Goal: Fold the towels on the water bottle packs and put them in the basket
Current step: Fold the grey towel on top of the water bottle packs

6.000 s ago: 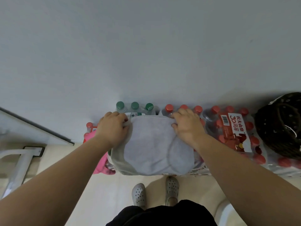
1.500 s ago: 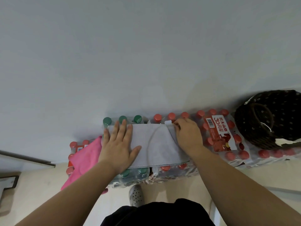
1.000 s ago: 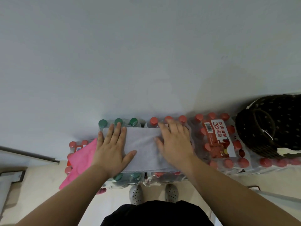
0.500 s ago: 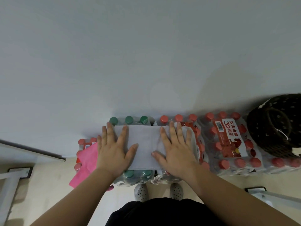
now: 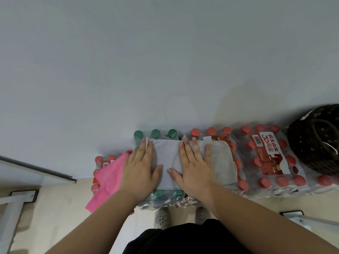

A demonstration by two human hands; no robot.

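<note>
A grey towel (image 5: 221,162), folded into a band, lies across the tops of the water bottle packs (image 5: 264,160). My left hand (image 5: 140,167) presses flat on its left end with straight fingers. My right hand (image 5: 195,166) presses flat on its middle, and the towel's right end shows beyond it. A pink towel (image 5: 108,178) hangs over the lower pack at the left. The dark wicker basket (image 5: 315,142) stands on the packs at the far right.
Green-capped bottles (image 5: 156,133) and red-capped bottles (image 5: 211,132) line a plain wall. Metal frame legs (image 5: 12,215) stand on the beige floor at the left, and another frame part (image 5: 308,219) at the right. My feet in grey clogs (image 5: 163,217) are below the packs.
Since six seconds ago the grey towel has been folded into a narrower band. Both hands went flat on it, and my right hand has slid left, uncovering the towel's right end.
</note>
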